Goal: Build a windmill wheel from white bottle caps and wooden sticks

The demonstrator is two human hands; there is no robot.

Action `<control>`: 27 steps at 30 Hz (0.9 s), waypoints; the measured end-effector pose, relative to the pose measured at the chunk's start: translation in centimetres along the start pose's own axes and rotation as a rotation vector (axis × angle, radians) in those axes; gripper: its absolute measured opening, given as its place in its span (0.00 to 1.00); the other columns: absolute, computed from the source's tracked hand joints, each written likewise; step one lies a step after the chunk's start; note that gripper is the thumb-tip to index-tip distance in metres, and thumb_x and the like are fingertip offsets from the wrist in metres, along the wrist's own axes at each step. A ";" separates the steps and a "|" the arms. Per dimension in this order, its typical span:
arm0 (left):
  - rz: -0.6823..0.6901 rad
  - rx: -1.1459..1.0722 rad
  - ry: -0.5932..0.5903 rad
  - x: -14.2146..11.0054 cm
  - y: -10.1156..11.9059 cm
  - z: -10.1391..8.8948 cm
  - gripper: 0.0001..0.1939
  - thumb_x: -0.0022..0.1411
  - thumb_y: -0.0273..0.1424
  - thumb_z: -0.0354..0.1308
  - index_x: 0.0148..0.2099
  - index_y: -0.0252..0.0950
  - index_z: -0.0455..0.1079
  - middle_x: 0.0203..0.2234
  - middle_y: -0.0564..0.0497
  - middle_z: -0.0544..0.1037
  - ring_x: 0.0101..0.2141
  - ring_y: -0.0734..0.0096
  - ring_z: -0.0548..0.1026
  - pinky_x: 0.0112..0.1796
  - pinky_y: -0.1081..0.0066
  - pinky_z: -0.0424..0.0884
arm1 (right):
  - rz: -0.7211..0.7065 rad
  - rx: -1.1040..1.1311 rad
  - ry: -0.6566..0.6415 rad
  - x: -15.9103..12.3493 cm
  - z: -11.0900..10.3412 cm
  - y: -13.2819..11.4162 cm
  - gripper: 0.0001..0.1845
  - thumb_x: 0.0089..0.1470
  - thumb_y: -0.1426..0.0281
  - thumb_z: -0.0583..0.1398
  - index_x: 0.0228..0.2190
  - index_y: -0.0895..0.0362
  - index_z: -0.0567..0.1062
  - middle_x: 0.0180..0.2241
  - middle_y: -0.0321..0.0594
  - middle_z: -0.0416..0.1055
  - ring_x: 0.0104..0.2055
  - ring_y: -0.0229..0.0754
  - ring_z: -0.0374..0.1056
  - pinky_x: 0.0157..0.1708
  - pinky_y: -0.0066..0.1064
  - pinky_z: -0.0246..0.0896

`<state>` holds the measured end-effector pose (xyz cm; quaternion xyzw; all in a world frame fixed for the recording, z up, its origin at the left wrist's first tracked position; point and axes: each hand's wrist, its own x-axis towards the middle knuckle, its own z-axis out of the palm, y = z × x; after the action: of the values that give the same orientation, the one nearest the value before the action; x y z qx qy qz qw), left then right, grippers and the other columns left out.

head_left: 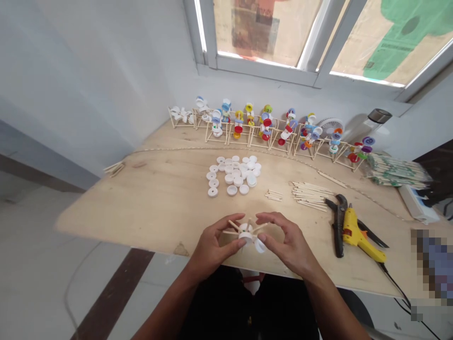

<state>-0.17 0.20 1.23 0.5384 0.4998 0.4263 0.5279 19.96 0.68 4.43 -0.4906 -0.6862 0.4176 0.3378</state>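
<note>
Both my hands are low over the front edge of a plywood board [141, 208]. Between them sits a small assembly of white plastic bottle caps and wooden sticks [246, 233], with the sticks radiating outward. My left hand [212, 243] grips it from the left, its thumb pressed against a white cap. My right hand [288, 241] holds it from the right, its fingertips on the caps. My fingers hide part of the assembly.
Beyond my hands lie loose white caps [232, 174] and wooden sticks [311, 196]. A yellow hot glue gun [357, 233] rests on black-handled pliers [339, 226] to the right. Colourful cap-and-stick models [265, 130] line the back, below a window [265, 33].
</note>
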 end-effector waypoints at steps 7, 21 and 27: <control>0.012 0.086 -0.103 -0.2 0.8 0.2 0.27 0.50 0.34 0.64 0.54 0.42 0.68 0.33 0.51 0.76 0.37 0.64 0.75 0.42 0.67 0.69 | 0.023 0.003 -0.062 -0.2 0.5 0.1 0.14 0.50 0.64 0.63 0.40 0.52 0.73 0.38 0.40 0.74 0.43 0.44 0.68 0.46 0.40 0.61; -0.136 -0.389 -0.143 -0.1 -0.9 -0.1 0.19 0.47 0.34 0.67 0.42 0.38 0.70 0.36 0.48 0.78 0.39 0.61 0.75 0.39 0.68 0.68 | 0.061 0.098 0.180 0.1 2.8 0.0 0.14 0.48 0.66 0.63 0.39 0.54 0.73 0.37 0.40 0.74 0.43 0.45 0.69 0.46 0.36 0.61; -0.175 -0.392 -0.071 0.2 -1.3 0.1 0.14 0.48 0.33 0.67 0.38 0.37 0.72 0.31 0.51 0.78 0.32 0.67 0.74 0.34 0.72 0.68 | 0.009 0.045 0.195 0.1 3.4 0.1 0.16 0.50 0.66 0.62 0.43 0.54 0.72 0.37 0.39 0.73 0.44 0.44 0.69 0.47 0.37 0.61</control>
<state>-0.12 0.30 -0.12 0.3947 0.4334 0.4484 0.6748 17.01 -0.04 2.90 -0.5242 -0.6382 0.3847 0.4122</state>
